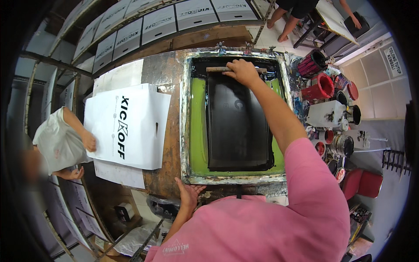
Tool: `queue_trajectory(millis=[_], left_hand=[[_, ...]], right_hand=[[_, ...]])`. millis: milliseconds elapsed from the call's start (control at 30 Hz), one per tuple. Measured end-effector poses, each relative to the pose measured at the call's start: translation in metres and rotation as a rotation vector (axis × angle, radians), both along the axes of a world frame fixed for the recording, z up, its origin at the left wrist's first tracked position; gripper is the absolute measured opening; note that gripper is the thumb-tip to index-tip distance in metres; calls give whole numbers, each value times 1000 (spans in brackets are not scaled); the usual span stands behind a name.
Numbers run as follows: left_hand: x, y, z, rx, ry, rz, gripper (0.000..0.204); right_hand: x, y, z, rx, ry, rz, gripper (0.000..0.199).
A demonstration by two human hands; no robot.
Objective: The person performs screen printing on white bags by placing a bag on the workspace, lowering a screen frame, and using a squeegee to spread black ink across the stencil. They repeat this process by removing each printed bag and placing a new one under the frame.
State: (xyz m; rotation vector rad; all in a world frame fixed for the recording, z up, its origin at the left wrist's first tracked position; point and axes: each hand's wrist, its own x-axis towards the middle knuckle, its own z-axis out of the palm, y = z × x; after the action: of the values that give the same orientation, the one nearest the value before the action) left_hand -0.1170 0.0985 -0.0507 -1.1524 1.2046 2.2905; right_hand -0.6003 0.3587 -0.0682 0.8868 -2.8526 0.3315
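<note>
The right hand is closed around a wooden-handled squeegee at the far edge of the metal-framed printing screen, green mesh flooded black. The left hand, fingers spread, presses flat on the frame's near left corner. If that hold slackens, I'd guess the screen could shift and smear the print. The worn wooden table is ink-stained; paint cans crowd its right edge, and another person's hand rests on a white printed sheet at the left.

Screen-printing workshop: framed print screen, ink cans, stacked cartons.
</note>
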Motion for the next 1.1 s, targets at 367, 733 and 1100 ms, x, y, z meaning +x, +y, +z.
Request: queue_trajectory(millis=[367, 733, 1100], left_hand=[[2, -9, 22, 65, 219, -60, 128], [-42, -21, 145, 271, 836, -148, 102], [-52, 4, -37, -1882, 463, -965, 101]], right_hand=[[293, -1, 45, -9, -24, -19, 38], [345, -13, 240, -18, 285, -99, 37], [273, -27, 310, -168, 511, -140, 44]])
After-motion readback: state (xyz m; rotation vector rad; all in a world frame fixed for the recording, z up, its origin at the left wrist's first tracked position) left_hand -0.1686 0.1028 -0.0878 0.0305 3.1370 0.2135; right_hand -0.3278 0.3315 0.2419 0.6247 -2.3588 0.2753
